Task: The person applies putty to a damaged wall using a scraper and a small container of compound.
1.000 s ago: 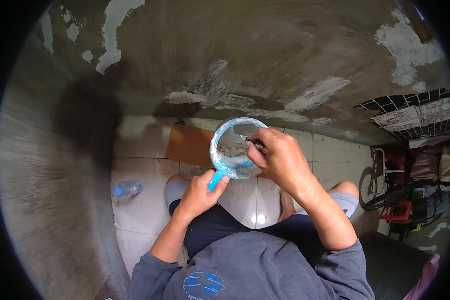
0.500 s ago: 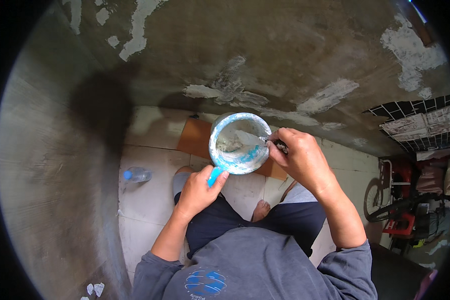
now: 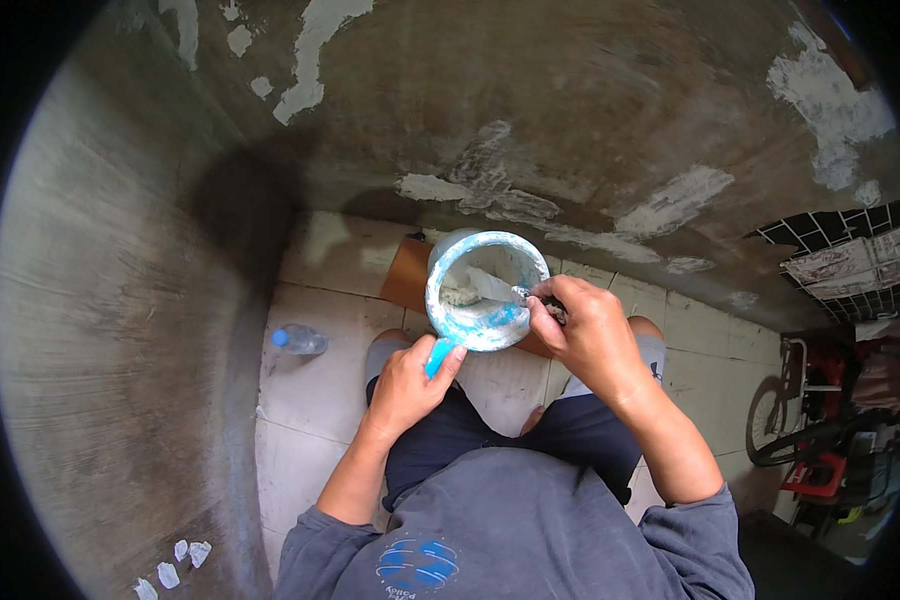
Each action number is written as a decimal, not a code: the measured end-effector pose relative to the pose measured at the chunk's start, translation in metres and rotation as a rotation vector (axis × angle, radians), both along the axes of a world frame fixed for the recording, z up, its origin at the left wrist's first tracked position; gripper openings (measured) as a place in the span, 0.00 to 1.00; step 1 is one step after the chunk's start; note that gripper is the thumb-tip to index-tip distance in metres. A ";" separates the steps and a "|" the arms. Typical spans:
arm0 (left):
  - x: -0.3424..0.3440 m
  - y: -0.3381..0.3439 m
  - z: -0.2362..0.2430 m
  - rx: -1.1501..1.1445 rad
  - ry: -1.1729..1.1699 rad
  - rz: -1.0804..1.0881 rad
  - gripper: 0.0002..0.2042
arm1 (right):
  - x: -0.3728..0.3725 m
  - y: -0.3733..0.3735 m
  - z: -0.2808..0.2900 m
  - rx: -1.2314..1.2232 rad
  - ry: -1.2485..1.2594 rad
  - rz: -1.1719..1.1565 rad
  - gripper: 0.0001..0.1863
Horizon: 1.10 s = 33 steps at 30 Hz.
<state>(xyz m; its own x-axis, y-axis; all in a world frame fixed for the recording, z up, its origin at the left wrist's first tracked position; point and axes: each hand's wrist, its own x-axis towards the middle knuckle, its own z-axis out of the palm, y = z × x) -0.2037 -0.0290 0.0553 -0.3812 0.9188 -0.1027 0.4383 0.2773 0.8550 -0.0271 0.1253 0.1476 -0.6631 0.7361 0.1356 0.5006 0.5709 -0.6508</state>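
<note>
My left hand (image 3: 410, 385) is closed round the blue handle of a round dipper (image 3: 450, 325), whose rim is smeared with white paste. Inside it, greyish-white paste (image 3: 460, 292) lies toward the left of the bowl. A putty knife (image 3: 492, 285) reaches over the right side of the rim, its pale, coated blade angled into the dipper. My right hand (image 3: 592, 330) grips the knife's dark, paste-stained handle between thumb and fingers. The dipper is held up in front of me, its mouth tilted toward me.
A brown board (image 3: 405, 275) lies on the tiled floor behind the dipper. To the left lies a clear bottle (image 3: 300, 340) with a blue cap. Ahead stands a grey wall (image 3: 570, 110) with white patches. A bicycle (image 3: 770, 420) and a red stool (image 3: 818, 475) are at the far right.
The view has shifted, so wall, bottle and board sit further right. Both hands still hold the dipper and the putty knife, whose blade remains inside.
</note>
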 end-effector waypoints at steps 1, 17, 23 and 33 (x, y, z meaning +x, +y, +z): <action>0.001 0.001 0.000 0.008 0.003 -0.004 0.23 | 0.000 0.001 -0.001 0.001 -0.008 0.007 0.10; 0.021 0.018 0.006 0.055 0.025 -0.010 0.22 | 0.015 0.010 -0.002 -0.028 0.068 0.094 0.09; 0.024 0.017 0.007 -0.017 0.039 -0.021 0.21 | 0.016 0.019 -0.005 -0.100 0.158 0.181 0.10; 0.034 0.024 0.003 -0.069 -0.022 0.046 0.21 | 0.054 0.063 -0.029 -0.740 0.276 -0.116 0.10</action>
<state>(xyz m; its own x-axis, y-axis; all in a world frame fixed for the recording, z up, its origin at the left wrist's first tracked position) -0.1699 -0.0053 0.0578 -0.4194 0.8909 -0.1741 0.4055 0.3555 0.8421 0.0272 0.1882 0.1190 -0.5905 0.7617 -0.2669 0.2960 -0.1033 -0.9496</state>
